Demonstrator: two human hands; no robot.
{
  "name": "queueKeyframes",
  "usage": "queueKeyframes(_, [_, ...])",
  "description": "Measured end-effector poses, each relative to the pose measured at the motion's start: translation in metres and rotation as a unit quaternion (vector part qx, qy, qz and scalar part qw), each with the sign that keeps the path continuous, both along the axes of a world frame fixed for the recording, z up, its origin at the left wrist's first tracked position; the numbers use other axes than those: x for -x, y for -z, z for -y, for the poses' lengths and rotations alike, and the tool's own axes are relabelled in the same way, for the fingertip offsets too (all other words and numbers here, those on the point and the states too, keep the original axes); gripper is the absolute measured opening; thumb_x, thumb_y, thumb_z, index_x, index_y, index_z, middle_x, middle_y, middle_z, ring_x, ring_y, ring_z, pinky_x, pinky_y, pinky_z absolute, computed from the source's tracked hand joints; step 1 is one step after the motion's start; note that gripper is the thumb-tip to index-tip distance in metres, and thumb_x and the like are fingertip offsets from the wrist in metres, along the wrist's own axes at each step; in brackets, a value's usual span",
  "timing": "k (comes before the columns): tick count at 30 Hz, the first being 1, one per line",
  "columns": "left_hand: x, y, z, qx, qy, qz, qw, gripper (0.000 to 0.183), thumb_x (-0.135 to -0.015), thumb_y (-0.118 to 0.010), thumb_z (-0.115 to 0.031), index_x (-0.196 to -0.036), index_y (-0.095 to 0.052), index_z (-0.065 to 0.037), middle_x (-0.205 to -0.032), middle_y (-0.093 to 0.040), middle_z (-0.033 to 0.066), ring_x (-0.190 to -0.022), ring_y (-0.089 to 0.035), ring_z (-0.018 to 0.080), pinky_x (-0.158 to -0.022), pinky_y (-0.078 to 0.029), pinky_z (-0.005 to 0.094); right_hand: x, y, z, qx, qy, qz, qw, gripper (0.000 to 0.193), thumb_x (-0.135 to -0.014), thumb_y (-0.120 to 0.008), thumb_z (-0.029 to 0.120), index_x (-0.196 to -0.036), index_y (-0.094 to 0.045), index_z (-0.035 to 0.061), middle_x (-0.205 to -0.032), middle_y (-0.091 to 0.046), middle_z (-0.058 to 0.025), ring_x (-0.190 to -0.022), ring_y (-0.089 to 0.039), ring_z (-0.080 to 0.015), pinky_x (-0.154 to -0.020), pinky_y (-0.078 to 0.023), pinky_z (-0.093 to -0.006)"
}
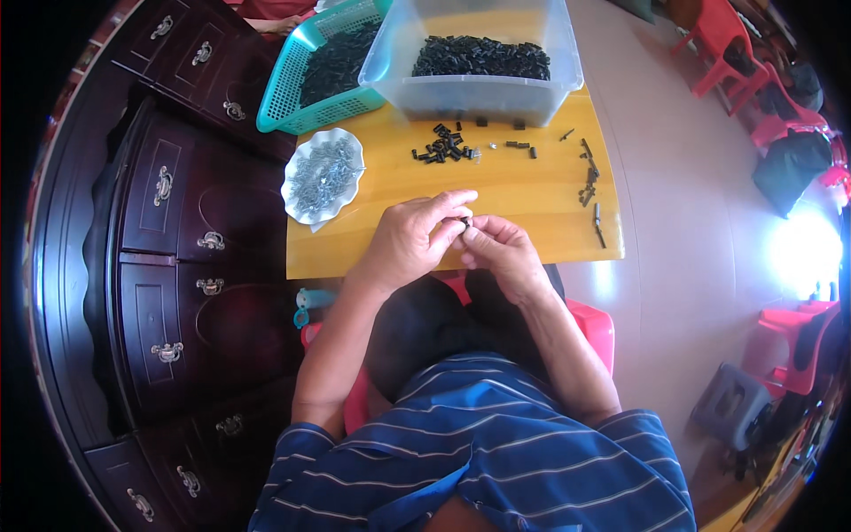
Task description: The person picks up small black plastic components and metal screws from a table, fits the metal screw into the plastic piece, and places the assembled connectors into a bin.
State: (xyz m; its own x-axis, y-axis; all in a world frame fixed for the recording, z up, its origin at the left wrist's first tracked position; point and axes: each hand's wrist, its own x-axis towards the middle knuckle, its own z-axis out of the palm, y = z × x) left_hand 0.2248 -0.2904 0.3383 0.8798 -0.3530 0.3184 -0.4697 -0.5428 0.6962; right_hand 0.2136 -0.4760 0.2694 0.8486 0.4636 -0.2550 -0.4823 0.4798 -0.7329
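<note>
My left hand (410, 238) and my right hand (507, 255) meet above the near edge of the wooden table (399, 186). Their fingertips pinch a small black piece (465, 222) between them, and most of it is hidden. Ahead of the hands lies a loose pile of short black cylindrical pieces (443, 146). To the left, a white wavy-rimmed plate (292, 191) holds many thin silvery metal bits (324, 173), too fine to tell apart. Several slim dark pieces (589, 173) are scattered along the table's right side.
A clear plastic bin (479, 99) and a teal basket (282, 97), both holding black pieces, stand at the far edge. Dark wooden drawers (146, 213) flank the table's left. Red plastic chairs (784, 341) stand on the right. Part of another person's arm (275, 25) shows at far left.
</note>
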Motion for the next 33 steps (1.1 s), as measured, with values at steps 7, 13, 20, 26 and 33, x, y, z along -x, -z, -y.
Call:
queueKeyframes(7, [0.012, -0.015, -0.001, -0.065, 0.001, 0.06, 0.996, 0.044, -0.085, -0.074, 0.001, -0.128, -0.066, -0.006, -0.103, -0.075, 0.013, -0.094, -0.075, 0.0283, -0.081, -0.06, 0.0368, 0.0, -0.003, -0.001, -0.007, -0.004, -0.012, 1.0, 0.017, -0.1, -0.07, 0.021, -0.11, -0.073, 0.0075, -0.093, -0.074, -0.0003, -0.079, -0.065, -0.0061, -0.075, -0.052, -0.0224])
queueKeyframes(13, [0.026, -0.015, 0.007, -0.093, -0.029, 0.056, 0.994, 0.051, -0.082, -0.08, -0.009, -0.13, -0.063, -0.006, -0.113, -0.073, 0.0151, -0.102, -0.072, 0.0334, -0.089, -0.058, 0.0416, 0.002, 0.002, -0.002, -0.016, 0.024, -0.001, 1.0, 0.014, -0.099, -0.071, 0.02, -0.104, -0.075, 0.0077, -0.092, -0.073, 0.0005, -0.074, -0.061, -0.0045, -0.071, -0.05, -0.0211])
queueKeyframes(20, [0.032, -0.003, 0.011, -0.118, -0.07, 0.084, 0.987, 0.043, -0.08, -0.082, -0.014, -0.12, -0.068, -0.006, -0.111, -0.074, 0.0146, -0.101, -0.072, 0.0332, -0.086, -0.059, 0.0423, 0.004, -0.004, -0.004, -0.003, 0.036, 0.037, 0.999, 0.012, -0.098, -0.072, 0.017, -0.101, -0.074, 0.0051, -0.089, -0.071, 0.0005, -0.071, -0.056, -0.0044, -0.068, -0.045, -0.0206])
queueKeyframes(26, [0.035, -0.008, 0.011, -0.136, -0.09, 0.101, 0.981, 0.031, -0.081, -0.08, -0.015, -0.109, -0.072, -0.005, -0.1, -0.075, 0.0134, -0.09, -0.073, 0.0332, -0.079, -0.059, 0.0421, 0.004, -0.012, -0.008, 0.006, 0.025, 0.061, 0.998, 0.019, -0.102, -0.066, 0.021, -0.102, -0.073, 0.0036, -0.084, -0.068, 0.0016, -0.071, -0.052, -0.0051, -0.068, -0.043, -0.0222])
queueKeyframes(33, [0.036, -0.001, 0.015, -0.121, -0.094, 0.169, 0.974, 0.031, -0.081, -0.08, -0.013, -0.109, -0.072, -0.003, -0.1, -0.075, 0.0149, -0.089, -0.073, 0.0334, -0.077, -0.059, 0.0415, 0.001, -0.013, 0.0, -0.009, 0.009, 0.044, 0.999, 0.026, -0.107, -0.057, 0.027, -0.107, -0.072, 0.0055, -0.091, -0.071, -0.0003, -0.08, -0.063, -0.0087, -0.079, -0.051, -0.0263])
